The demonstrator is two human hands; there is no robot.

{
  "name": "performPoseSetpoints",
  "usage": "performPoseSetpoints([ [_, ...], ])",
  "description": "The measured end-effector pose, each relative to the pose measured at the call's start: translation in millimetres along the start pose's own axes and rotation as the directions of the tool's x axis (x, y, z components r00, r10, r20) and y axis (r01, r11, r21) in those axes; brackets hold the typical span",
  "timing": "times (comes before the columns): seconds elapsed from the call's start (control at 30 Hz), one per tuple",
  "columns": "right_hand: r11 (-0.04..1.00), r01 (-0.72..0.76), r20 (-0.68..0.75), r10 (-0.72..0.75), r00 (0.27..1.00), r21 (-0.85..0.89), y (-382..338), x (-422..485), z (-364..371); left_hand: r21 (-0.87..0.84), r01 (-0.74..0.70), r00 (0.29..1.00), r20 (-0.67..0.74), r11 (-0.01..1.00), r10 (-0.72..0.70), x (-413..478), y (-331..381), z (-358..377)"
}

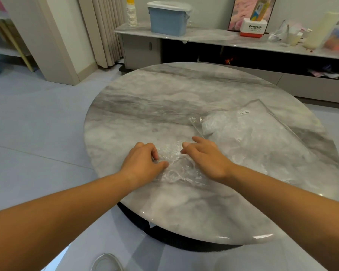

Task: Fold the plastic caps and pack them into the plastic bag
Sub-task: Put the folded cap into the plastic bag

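Your two bare forearms reach in from the near edge over the round marble table (164, 106). Your left hand (143, 161) has its fingers curled, thumb and fingertips pinching the left side of a crumpled clear plastic cap (176, 169) that lies on the near half of the table. Your right hand (205, 159) rests over the cap's right side with its fingers loosely bent; whether it grips the film I cannot tell. Just beyond and to the right, the plastic bag (258, 132) lies flat on the table with whitish bunched plastic inside. Farther back, a low cabinet carries a blue lidded bin (168, 20), stacked paper cups (131, 15) and a Panasonic box (251, 28).
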State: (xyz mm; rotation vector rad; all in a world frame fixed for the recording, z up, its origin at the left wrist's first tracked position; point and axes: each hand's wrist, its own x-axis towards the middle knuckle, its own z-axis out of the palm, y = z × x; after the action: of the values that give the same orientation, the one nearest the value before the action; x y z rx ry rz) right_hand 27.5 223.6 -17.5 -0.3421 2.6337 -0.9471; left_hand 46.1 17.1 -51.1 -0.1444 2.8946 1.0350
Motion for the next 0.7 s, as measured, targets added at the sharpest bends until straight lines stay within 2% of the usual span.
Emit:
performPoseSetpoints([
  [0.07, 0.998, -0.031, 0.005, 0.031, 1.000, 0.045, 1.3, 8.3, -2.8, -0.012, -0.001, 1.000, 0.002, 1.000, 0.001, -0.8, -1.0, -0.2],
  [0.17, 0.999, -0.035, 0.037, 0.035, 0.999, -0.008, 6.7, 18.8, -0.8, -0.028, -0.007, 1.000, -0.001, 1.000, 0.007, -0.7, -3.4, 0.9],
  [0.23, 1.000, -0.005, 0.004, 0.005, 1.000, -0.023, 4.6, 20.7, -1.4, -0.032, -0.013, 1.000, -0.009, 0.999, 0.012, -0.3, -4.4, 1.8],
  [0.5, 0.965, 0.095, -0.100, -0.072, 0.992, 0.245, -0.3, 7.4, -5.0, 0.002, -0.027, 0.998, -0.048, 1.000, 0.027, 0.4, -6.0, 2.9],
  [0.6, 0.944, 0.104, -0.092, -0.079, 0.993, 0.312, -1.3, -1.6, -7.3, 0.002, -0.030, 0.998, -0.058, 1.000, 0.031, -0.7, -4.2, 2.7],
  [0.7, 0.950, 0.072, -0.035, -0.064, 0.997, 0.305, 0.6, -7.6, -9.8, 0.003, -0.026, 0.998, -0.049, 1.000, 0.026, -1.8, -3.2, 2.0],
])
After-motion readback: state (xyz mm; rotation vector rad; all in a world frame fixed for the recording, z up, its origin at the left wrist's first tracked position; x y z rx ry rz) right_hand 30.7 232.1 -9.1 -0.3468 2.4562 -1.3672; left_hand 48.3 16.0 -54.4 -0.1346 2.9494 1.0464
